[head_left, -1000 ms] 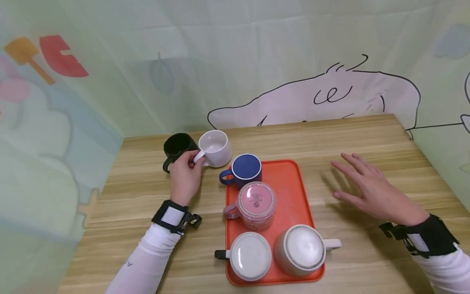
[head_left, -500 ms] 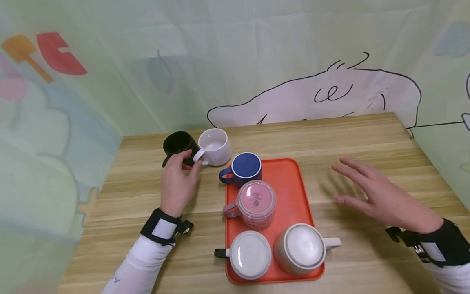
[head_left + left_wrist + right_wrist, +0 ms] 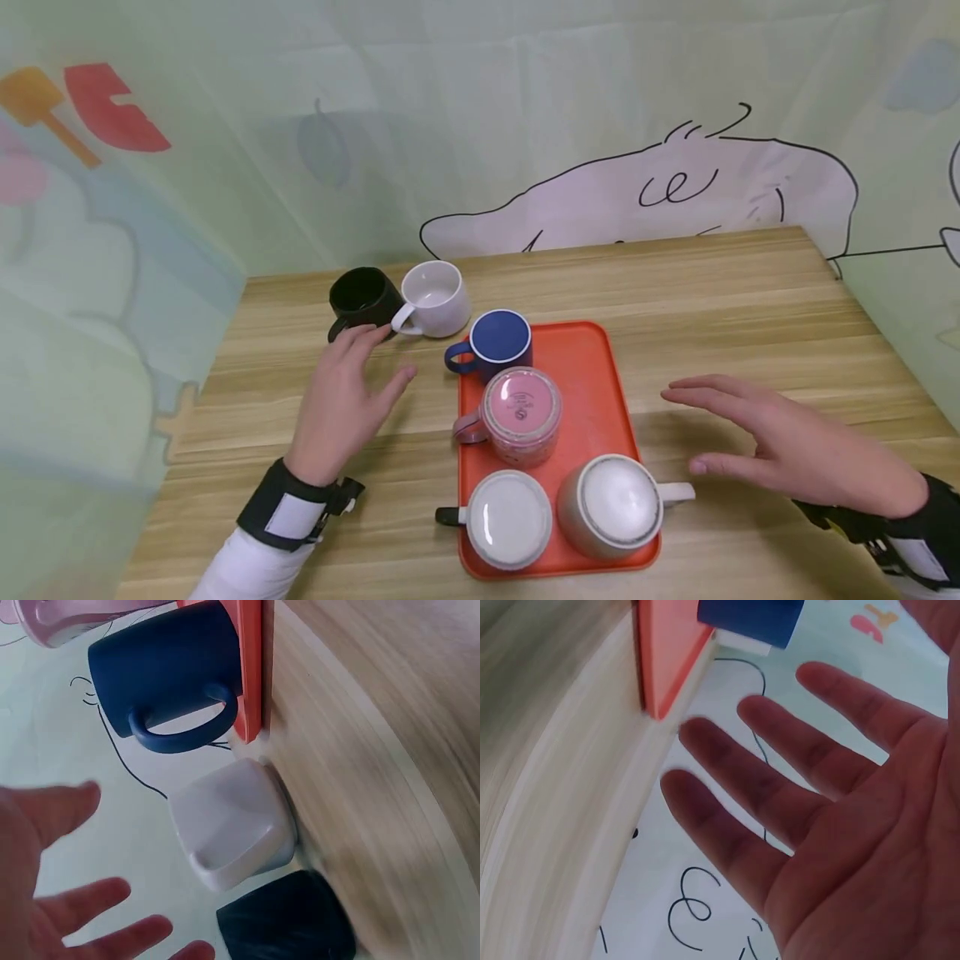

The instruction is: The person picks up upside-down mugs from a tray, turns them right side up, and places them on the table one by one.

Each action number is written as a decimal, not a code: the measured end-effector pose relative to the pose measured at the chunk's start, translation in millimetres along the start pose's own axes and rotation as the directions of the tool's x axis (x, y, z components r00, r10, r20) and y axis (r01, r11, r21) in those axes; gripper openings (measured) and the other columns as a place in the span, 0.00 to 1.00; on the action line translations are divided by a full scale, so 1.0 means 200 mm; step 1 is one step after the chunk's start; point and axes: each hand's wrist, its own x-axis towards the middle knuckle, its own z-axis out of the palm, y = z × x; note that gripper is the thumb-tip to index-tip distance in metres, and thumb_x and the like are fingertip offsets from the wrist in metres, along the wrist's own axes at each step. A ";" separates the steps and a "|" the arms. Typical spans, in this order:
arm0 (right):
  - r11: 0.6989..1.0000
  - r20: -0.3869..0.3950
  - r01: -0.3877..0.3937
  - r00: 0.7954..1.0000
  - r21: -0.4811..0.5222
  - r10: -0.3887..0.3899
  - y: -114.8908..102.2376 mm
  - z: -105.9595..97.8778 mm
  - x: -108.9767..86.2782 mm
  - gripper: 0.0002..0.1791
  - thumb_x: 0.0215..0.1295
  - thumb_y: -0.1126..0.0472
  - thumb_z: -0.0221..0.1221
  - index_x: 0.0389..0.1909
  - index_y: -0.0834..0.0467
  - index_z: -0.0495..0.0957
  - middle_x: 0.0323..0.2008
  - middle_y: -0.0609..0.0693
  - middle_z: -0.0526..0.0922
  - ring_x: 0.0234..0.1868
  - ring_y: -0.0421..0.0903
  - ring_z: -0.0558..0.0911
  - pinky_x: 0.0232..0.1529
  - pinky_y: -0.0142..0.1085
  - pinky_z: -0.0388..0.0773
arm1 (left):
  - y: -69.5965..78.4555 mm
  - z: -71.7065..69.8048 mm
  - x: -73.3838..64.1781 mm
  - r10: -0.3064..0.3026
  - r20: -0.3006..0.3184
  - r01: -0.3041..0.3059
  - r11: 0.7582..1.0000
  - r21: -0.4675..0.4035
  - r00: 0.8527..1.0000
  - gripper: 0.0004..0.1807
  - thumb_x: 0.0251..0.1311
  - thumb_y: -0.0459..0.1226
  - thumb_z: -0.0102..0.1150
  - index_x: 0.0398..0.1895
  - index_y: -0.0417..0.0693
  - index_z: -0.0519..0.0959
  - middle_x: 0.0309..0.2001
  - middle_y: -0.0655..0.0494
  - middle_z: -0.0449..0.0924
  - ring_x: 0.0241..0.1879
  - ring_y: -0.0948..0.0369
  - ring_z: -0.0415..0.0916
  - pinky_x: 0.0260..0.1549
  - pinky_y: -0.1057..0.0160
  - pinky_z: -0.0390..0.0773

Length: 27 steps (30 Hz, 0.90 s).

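Note:
My left hand is over the table with thumb and fingers spread, holding nothing. Just beyond its fingertips stand a black mug and a white mug, both upright and side by side at the back left. In the left wrist view the white mug is apart from the fingers. My right hand hovers right of the red tray, fingers extended and nothing held. On the tray sit upside-down mugs: a blue mug, a pink mug, a white mug with a black handle and a cream mug.
The wooden table meets a printed cloth backdrop at the back and left. Several mug handles jut past the tray's edges, the cream mug's to the right and the others' to the left.
My left hand has let go of the white mug's handle and drawn back toward the lower left, its fingers spreading. My right hand has lowered slightly toward me. The mugs stay put.

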 end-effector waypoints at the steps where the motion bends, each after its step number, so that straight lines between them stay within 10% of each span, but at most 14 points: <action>1: 1.000 -0.003 0.014 1.000 -0.004 -0.014 -0.01 0.00 -0.01 0.39 0.62 0.36 0.72 0.73 0.40 0.74 0.68 0.40 0.77 0.62 0.44 0.80 0.52 0.45 0.86 | 0.00 -0.01 -0.01 0.008 0.014 -0.008 1.000 0.022 1.000 0.36 0.63 0.46 0.77 0.69 0.38 0.78 0.67 0.37 0.74 0.65 0.38 0.72 0.65 0.34 0.73; 11: 0.993 0.038 0.102 0.994 0.052 -0.104 -0.05 0.05 -0.02 0.32 0.59 0.35 0.74 0.61 0.45 0.83 0.52 0.34 0.83 0.44 0.34 0.81 0.38 0.34 0.84 | -0.06 -0.02 -0.12 0.076 0.100 -0.095 0.976 0.194 0.992 0.45 0.57 0.53 0.78 0.74 0.41 0.74 0.74 0.28 0.66 0.71 0.28 0.62 0.67 0.26 0.65; 27: 0.939 0.031 0.236 0.968 0.250 -0.251 -0.07 0.15 0.00 0.14 0.66 0.53 0.74 0.49 0.36 0.83 0.40 0.28 0.79 0.34 0.28 0.77 0.31 0.24 0.76 | -0.12 0.02 -0.19 -0.057 0.237 -0.009 0.963 0.268 0.970 0.50 0.58 0.62 0.73 0.78 0.46 0.70 0.81 0.32 0.53 0.78 0.24 0.42 0.68 0.18 0.47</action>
